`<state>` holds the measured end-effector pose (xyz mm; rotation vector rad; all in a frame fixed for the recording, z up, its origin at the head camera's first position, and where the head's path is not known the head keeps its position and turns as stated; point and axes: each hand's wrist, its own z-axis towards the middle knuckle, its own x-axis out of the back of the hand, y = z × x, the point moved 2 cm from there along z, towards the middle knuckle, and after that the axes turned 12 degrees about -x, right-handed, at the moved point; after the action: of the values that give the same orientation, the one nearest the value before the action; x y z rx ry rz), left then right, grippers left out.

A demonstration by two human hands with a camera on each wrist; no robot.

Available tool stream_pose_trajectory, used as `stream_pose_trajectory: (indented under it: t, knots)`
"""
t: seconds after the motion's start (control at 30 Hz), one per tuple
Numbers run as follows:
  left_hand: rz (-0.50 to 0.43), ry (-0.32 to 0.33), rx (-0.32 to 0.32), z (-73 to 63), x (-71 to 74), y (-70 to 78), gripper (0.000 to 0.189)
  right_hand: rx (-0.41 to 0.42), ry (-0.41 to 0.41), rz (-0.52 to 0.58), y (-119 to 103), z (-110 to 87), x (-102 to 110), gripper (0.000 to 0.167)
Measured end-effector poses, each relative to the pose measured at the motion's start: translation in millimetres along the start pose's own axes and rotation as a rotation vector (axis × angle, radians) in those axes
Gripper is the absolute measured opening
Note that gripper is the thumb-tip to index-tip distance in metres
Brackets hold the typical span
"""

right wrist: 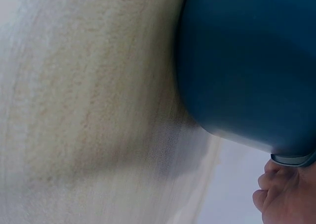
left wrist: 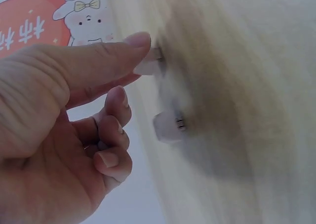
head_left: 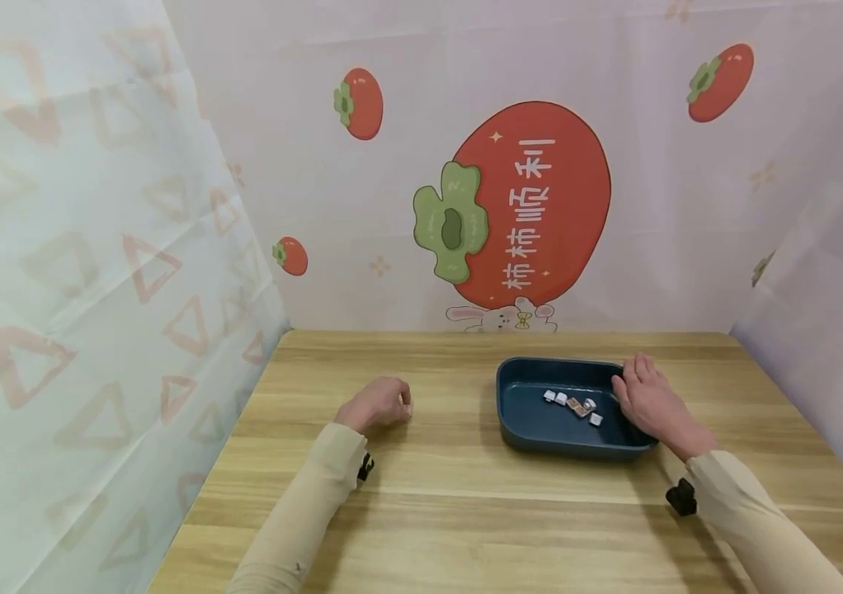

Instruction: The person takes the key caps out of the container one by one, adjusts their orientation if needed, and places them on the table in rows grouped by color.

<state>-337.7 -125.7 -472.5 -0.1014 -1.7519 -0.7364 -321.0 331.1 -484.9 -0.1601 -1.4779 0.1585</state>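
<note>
- The left hand (head_left: 379,403), left of centre in the head view, has its thumb and forefinger clamped on a small pale block (left wrist: 146,67); in the left wrist view the other fingers curl in below.
- That block sits in the upper middle of the left wrist view, its dark-marked end toward the right of the frame; the thumb covers part of it, so its long axis cannot be told.
- A loose block (left wrist: 167,128) is below it, near the frame's centre: whitish, stubby and faceted, slightly blurred, its short dark lines also facing right.
- The dark blue tray (head_left: 573,450), right of centre in the head view, lies with its long axis running left to right; it is deep, glossy and round-cornered.
- Inside lie several small white pieces (head_left: 595,420) and brownish pieces (head_left: 581,410), the latter in a diagonal slanting down rightward.
- The right hand (head_left: 652,403) grips the tray's right rim, thumb over the inside.
- All rests on a wood-grain table (head_left: 459,520).
</note>
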Motion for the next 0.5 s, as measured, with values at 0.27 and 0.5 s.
stream_pose_trajectory:
  t: [0.27,0.5]
  knots:
    - [-0.009,0.054,-0.053,6.7,10.0,5.3,0.023,0.009,-0.007,-0.008,-1.0,-0.1,1.6,0.062]
    - [0.047,0.144,-0.14,16.8,14.5,21.3,0.024,0.027,0.026,-0.013,-0.2,-0.7,-0.4,0.06]
